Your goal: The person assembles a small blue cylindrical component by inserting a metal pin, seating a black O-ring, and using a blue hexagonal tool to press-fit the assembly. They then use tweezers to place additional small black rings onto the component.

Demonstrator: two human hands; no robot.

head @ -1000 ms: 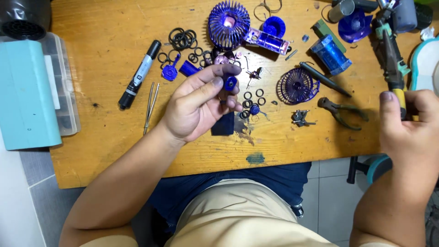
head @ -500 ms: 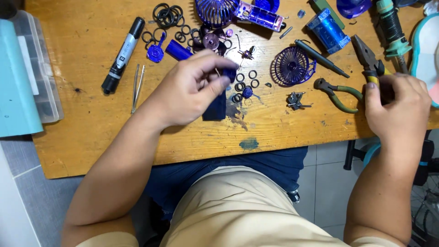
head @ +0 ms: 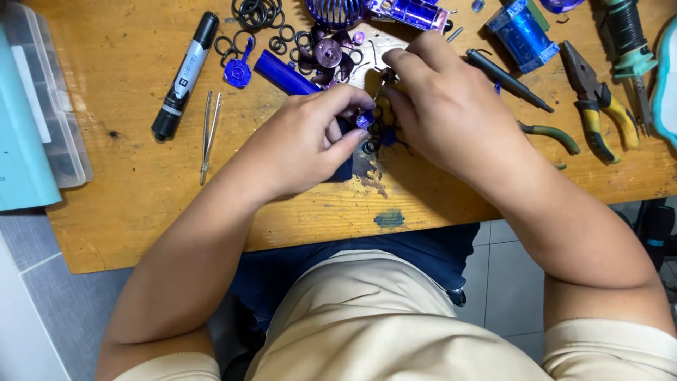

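While gripped by left hand [head: 300, 144], small purple part [head: 364, 119], right hand [head: 444, 106] touching

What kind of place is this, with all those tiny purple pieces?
Probably a hobby or repair workbench. The scratched wooden table is strewn with small black rubber rings, yellow-handled metal pliers and thin metal tweezers, while the left hand and right hand work on a small purple part.

hands: two are working over the table, the left hand [head: 303, 141] and the right hand [head: 441, 106]
markers: one marker [head: 185, 74] is lying on the table [head: 127, 204]
tweezers: one pair of tweezers [head: 209, 134] is lying there
pliers: one pair of yellow-handled pliers [head: 599, 106] is showing; green-handled pliers [head: 553, 134] are peeking out partly hidden
black rings: many, too small to count [head: 257, 14]
blue battery packs: one blue pack [head: 522, 35] is showing
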